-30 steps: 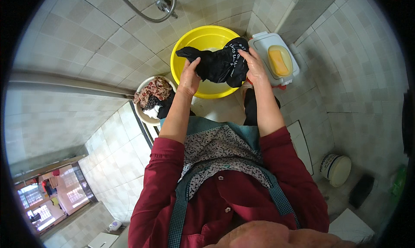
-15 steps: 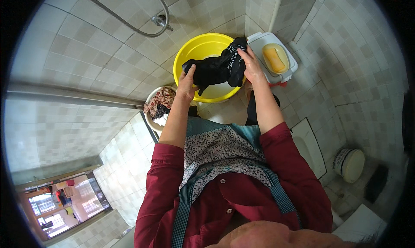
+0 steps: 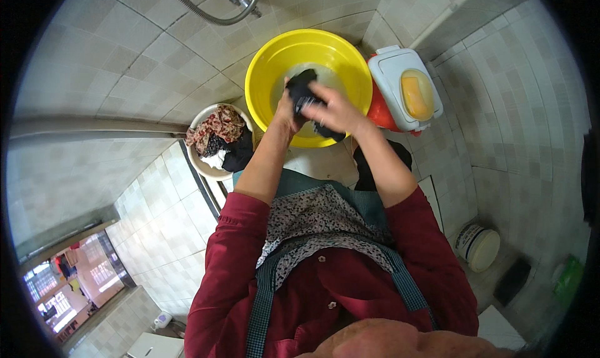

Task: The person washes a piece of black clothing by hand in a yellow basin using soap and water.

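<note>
Over the yellow basin (image 3: 265,55), a bunched black cloth (image 3: 302,83) with pale lettering is gathered between my two hands. My left hand (image 3: 287,115) is wrapped round its left side, with the fingers partly hidden behind the fabric. My right hand (image 3: 337,110) lies across the cloth from the right, its fingers smeared by motion, so their grip is unclear. A dark fold of the cloth hangs below the right hand. Cloudy water (image 3: 325,77) shows in the bottom of the basin.
A pale basin (image 3: 199,164) of clothes, patterned, white and black, stands left. Right of the yellow basin, a white-lidded container (image 3: 389,63) carries a bowl with a yellow bar (image 3: 412,95). A shower hose (image 3: 203,13) hangs at the wall; a bucket (image 3: 484,248) stands lower right.
The black cloth was spread between my hands; now it is bunched smaller. My hands have come together, the right moving left. More black fabric shows in the pale basin. The view has shifted.
</note>
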Demonstrator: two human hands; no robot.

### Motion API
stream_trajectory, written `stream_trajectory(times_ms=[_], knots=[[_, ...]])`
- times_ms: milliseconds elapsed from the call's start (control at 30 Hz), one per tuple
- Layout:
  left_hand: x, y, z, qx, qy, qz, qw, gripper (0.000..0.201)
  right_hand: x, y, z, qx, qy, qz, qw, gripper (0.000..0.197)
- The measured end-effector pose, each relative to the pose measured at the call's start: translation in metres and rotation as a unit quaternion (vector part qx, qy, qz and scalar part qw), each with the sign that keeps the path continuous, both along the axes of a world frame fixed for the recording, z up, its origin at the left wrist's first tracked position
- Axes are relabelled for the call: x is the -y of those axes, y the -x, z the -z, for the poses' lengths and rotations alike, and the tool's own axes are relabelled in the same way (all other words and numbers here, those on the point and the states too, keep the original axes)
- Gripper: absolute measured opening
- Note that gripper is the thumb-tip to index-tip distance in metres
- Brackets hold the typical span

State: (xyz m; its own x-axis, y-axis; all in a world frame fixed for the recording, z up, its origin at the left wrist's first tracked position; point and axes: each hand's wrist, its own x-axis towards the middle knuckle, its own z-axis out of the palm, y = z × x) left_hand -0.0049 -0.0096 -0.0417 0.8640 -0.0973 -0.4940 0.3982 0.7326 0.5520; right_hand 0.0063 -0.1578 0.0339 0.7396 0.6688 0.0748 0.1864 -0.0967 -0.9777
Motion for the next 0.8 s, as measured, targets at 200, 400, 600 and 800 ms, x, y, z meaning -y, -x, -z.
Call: stream_trajectory(times_ms=[200,400,600,800], knots=[[-0.011,-0.007,0.015,0.131,0.151,-0.062,0.978,0.045,-0.051,0.03,-0.009,0.328,0.118,0.036,0.937,0.029],[0.008,-0.026,-0.03,-0.084,0.016,-0.136,0.987,0.037,-0.046,-0.066,0.03,0.258,0.283,0.328,0.863,0.032],[-0.011,-0.02,0.034,0.16,0.23,-0.102,0.955,0.04,-0.077,0.024,-0.012,0.349,0.176,0.081,0.917,0.036],[0.006,-0.02,-0.053,-0.114,0.02,-0.103,0.988,0.046,-0.044,-0.07,0.028,0.203,0.258,0.387,0.862,0.03]])
